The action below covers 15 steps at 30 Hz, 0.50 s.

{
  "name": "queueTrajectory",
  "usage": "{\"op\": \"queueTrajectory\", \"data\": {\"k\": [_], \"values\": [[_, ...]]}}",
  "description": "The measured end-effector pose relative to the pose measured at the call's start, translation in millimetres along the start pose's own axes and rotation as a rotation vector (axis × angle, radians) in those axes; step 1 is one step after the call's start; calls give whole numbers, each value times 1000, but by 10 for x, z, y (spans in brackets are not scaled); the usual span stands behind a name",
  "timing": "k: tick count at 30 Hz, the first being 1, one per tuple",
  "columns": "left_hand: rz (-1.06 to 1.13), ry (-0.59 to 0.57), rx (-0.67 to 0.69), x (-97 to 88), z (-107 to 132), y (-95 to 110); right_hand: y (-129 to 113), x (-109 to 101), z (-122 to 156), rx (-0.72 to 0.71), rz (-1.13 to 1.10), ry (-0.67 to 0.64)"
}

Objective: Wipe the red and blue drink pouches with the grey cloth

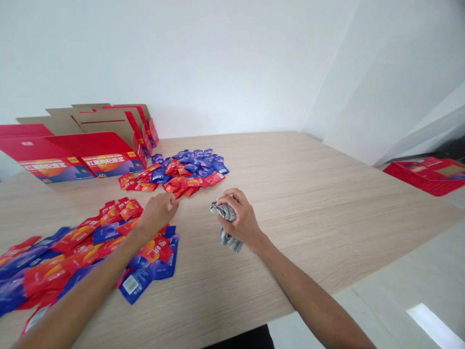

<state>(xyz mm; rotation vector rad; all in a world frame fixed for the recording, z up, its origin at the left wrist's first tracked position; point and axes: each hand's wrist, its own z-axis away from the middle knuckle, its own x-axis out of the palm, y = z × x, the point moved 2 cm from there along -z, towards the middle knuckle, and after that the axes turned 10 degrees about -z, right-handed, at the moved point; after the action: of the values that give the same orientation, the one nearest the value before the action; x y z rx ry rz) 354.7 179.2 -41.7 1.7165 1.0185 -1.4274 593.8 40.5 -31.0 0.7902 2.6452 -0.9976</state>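
Note:
A crumpled grey striped cloth (231, 240) is bunched in my right hand (240, 217), whose fingers are wrapped over it just above the wooden table. My left hand (159, 211) is curled closed, and nothing shows in its fingers. It hovers between two heaps of red and blue sachets. The larger sachet heap (82, 237) lies below and to the left of that hand, partly covered by my left forearm. Just beyond my left hand spreads a smaller sachet heap (185, 169), red in front and purple-blue behind.
Several open red cardboard boxes (105, 145) stand at the back left, near the white wall (225, 63). The pale wooden table (308, 208) reaches to the right, where its edge slants toward the tiled floor (407, 281). Past that edge is another red box (417, 172).

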Motion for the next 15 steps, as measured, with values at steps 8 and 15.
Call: {"op": "queueTrajectory", "data": {"k": [8,15], "values": [[-15,-32,-518,149,-1202,-633,140,47,25,40,59,-5],[47,-126,-608,335,-1566,-756,151,24,5,37,114,-1]]}}
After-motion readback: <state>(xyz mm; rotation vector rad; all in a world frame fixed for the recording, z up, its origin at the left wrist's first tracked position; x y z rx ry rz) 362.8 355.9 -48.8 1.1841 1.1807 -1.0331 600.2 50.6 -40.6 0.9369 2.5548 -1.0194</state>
